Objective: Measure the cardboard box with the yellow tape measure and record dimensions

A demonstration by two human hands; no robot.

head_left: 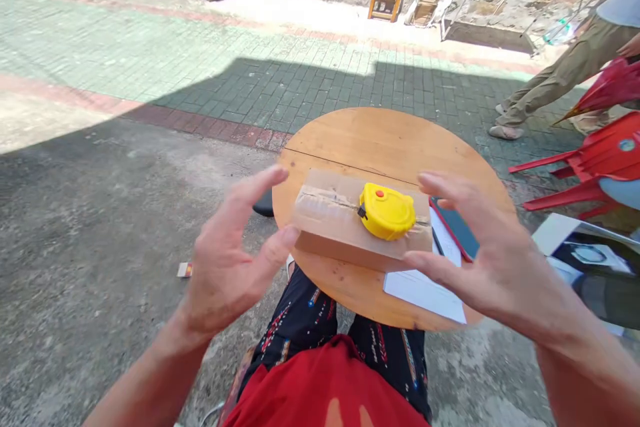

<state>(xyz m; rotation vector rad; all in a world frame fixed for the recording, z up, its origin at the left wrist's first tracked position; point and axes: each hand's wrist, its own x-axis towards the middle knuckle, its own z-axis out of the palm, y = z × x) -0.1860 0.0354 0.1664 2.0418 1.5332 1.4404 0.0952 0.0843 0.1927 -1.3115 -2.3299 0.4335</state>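
**Open hands either side of a box with a tape measure on top**

A flat cardboard box (330,220) lies on the near half of the round wooden counter (370,140), sealed along its top with clear tape. A yellow tape measure (387,212) sits on the right part of its lid. The left hand (225,260) hovers at the box's left end and the right hand (480,260) at its right end – both with the grip spread wide, fingers apart, holding nothing. The left thumb comes just beside the near-left corner; whether it touches cannot be told.

The box looks light and fairly stiff, though thin cardboard would dent under a hard squeeze, and the taped top is likely slick. The short ends, where the hands already stand, seem the soundest hold. The tape measure is loose, hard-shelled and rounded – it would likely slide if the box tilts.

A sheet of paper (425,290) and a phone (457,230) lie right of the box. A red chair (595,160) stands to the right, and another person walks at the far right.
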